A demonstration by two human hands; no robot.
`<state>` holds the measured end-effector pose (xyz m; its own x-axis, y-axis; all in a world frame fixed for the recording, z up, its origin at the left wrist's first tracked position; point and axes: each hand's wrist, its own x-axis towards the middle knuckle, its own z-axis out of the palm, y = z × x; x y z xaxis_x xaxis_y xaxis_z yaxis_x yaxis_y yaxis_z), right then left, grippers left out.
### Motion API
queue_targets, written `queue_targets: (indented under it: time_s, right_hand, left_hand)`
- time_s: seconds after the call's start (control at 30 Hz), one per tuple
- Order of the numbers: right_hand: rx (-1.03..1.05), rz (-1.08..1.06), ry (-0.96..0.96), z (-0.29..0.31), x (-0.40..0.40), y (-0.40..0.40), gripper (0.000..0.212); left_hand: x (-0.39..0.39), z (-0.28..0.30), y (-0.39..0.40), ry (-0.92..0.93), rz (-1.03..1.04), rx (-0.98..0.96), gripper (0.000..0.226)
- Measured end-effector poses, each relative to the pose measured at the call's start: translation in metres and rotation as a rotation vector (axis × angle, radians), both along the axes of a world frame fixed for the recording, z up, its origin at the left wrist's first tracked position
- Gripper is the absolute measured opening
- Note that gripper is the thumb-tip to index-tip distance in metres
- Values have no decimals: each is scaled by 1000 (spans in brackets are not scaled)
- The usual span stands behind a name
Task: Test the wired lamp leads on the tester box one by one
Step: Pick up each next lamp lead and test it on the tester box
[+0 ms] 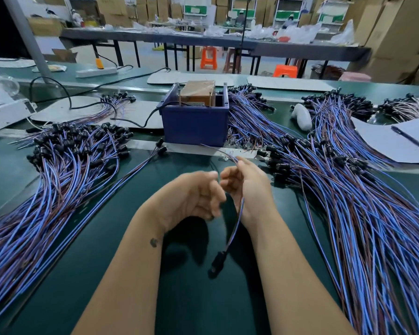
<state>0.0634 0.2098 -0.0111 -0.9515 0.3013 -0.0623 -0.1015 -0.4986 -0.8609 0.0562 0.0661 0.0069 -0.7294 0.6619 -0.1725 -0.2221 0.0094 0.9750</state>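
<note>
Presently the person is holding one lamp lead (237,215) between both hands over the middle of the green worktop (136,262). The right hand (248,189) is curling its fingers round the wire pair, the bare wire ends projecting up past the fingertips toward the tester box (195,123), while the black lamp socket (218,262) is hanging below the wrist, just above the worktop. The left hand (196,194) is sitting close beside it with fingers curled; whether it is actually pinching the wire cannot be told through the blur. Judging by the grip, the lead is being oriented so that its stripped ends are facing the box, the socket end being left to trail.

The blue tester box is standing ahead of the hands at the far edge of the working strip, a brown unit (198,93) seated in its open top and a black cable running off to the left. A heap of leads (65,165) is lying to the left and a larger heap (348,189) to the right, fanning toward the person. Between them a bare lane is running straight from the hands to the box front; a stray lead (140,163) is crossing its left margin. A pen (409,137) on paper is lying well clear at far right.
</note>
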Motion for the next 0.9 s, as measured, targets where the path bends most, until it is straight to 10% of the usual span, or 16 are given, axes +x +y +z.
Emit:
queue_targets:
  time_s: [0.2,0.9]
  right_hand:
    - [222,129,3,4,1,-7,16]
    - [915,-143,-112,-7,5,-20,20]
  left_hand:
    - [-19,-11,10,80,673,83,25]
    - [-18,-23,25,362,705,-154,25]
